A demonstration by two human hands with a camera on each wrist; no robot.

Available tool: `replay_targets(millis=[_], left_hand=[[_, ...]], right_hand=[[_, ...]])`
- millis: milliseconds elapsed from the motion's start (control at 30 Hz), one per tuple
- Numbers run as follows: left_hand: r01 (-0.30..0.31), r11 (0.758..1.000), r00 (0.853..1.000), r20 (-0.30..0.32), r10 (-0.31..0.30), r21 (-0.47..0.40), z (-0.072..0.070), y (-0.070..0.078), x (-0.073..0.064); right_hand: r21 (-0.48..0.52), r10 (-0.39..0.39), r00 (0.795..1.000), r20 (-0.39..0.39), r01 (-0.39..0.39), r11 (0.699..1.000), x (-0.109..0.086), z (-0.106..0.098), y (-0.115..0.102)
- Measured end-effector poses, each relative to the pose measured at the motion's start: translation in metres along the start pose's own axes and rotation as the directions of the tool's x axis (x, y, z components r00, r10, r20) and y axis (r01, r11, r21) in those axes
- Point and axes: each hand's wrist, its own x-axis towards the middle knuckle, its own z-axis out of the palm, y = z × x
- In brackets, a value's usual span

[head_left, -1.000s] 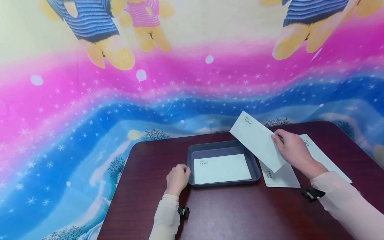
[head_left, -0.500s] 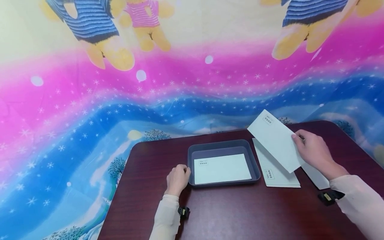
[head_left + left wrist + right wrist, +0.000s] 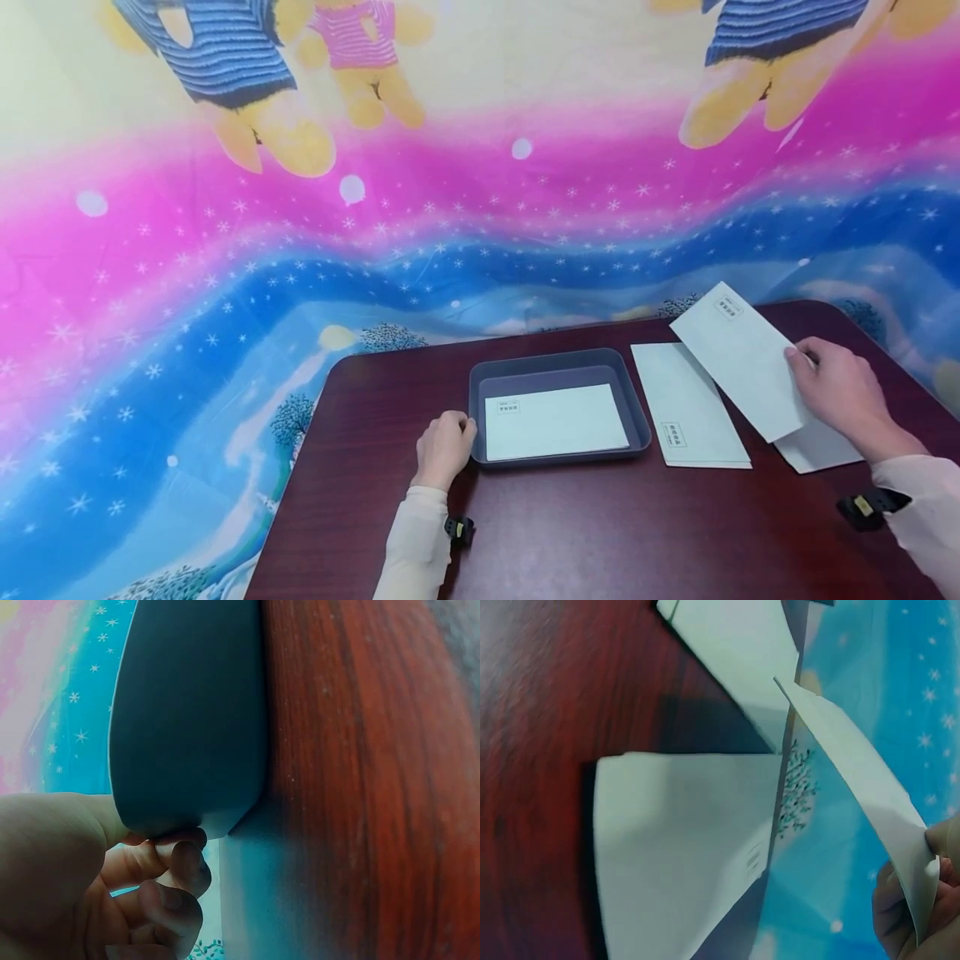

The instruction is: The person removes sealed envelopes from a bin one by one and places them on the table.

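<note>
My right hand (image 3: 843,387) pinches a white envelope (image 3: 742,358) by its right edge, thumb on top. It is raised and tilted over the right part of the table; in the right wrist view the envelope (image 3: 870,780) appears nearly edge-on. Below it lie more white envelopes (image 3: 817,450), partly covered by the hand and the held one. To their left is another small pile of envelopes (image 3: 690,400) with a printed box. My left hand (image 3: 444,448) holds the left rim of a dark grey tray (image 3: 555,367), fingers curled at its side (image 3: 187,712). One envelope (image 3: 557,425) lies flat inside.
The dark red wooden table (image 3: 585,533) has rounded far corners. Right behind it hangs a colourful cloth (image 3: 480,167) printed with bears and snowflakes. A black wrist camera (image 3: 870,507) sits at the right sleeve, another device (image 3: 459,531) at the left.
My right hand has carried its envelope rightward from above the tray's corner to above the right-hand envelopes, uncovering the middle pile. The left hand and tray have stayed put.
</note>
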Motion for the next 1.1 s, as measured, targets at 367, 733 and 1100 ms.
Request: replay_targets(millis=[367, 733, 1100], left_hand=[[0.015, 1.000, 1.000, 0.018, -0.014, -0.007, -0.002, 0.001, 0.000], [0.013, 1.000, 1.000, 0.014, -0.013, -0.001, -0.002, 0.000, 0.000], [0.005, 1.000, 1.000, 0.013, -0.005, 0.003, -0.001, 0.000, 0.001]], right_hand=[[-0.048, 0.148, 0.989, -0.022, -0.148, 0.988, -0.007, 0.003, 0.033], [-0.100, 0.219, 0.975, 0.028, -0.215, 0.972, -0.016, 0.005, 0.056], [-0.221, 0.334, 0.935, 0.119, -0.303, 0.927, -0.020, 0.005, 0.067]])
